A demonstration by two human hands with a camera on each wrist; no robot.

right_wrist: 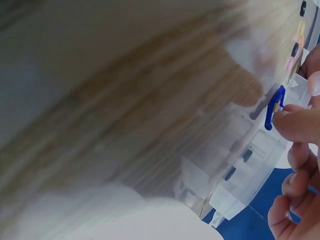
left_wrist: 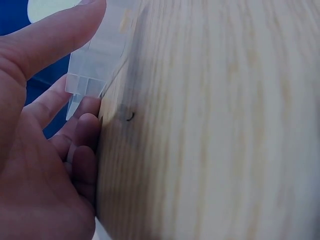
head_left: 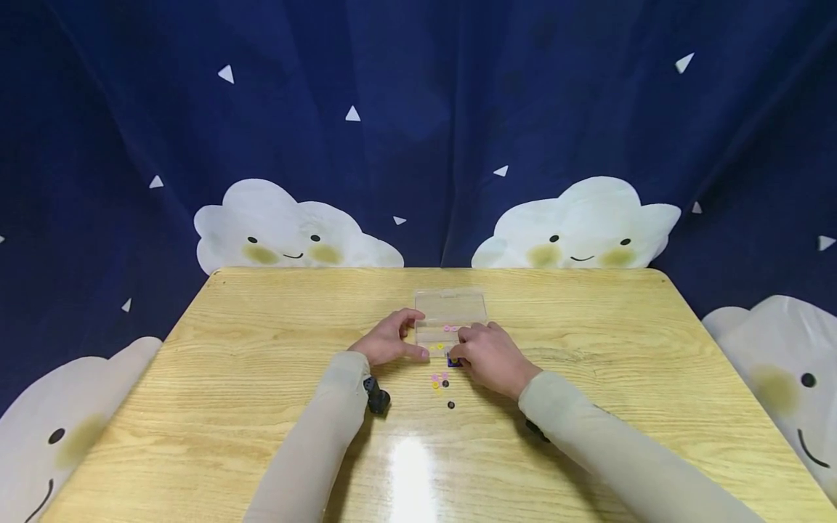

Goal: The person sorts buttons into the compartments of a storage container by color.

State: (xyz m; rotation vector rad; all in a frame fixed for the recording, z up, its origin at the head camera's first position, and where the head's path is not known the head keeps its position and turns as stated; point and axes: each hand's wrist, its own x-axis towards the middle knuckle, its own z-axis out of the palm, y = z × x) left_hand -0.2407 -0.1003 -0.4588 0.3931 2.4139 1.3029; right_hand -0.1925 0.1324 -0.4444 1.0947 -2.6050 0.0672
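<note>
My left hand point(head_left: 387, 341) grips clear box point(head_left: 451, 308), right hand point(head_left: 492, 356) pinches blue piece point(right_wrist: 271, 111) at box front; packing, I guess, needs careful lift next.

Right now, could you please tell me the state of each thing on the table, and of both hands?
Clear box: open, set on the table.
Lid: open, on the box's far side.
Pink pieces: inside the box.
Black piece: loose, nearer the person.
Left hand: around the box's left side.
Right hand: fingers bent at the blue piece; pinching or only touching, unclear.
</note>
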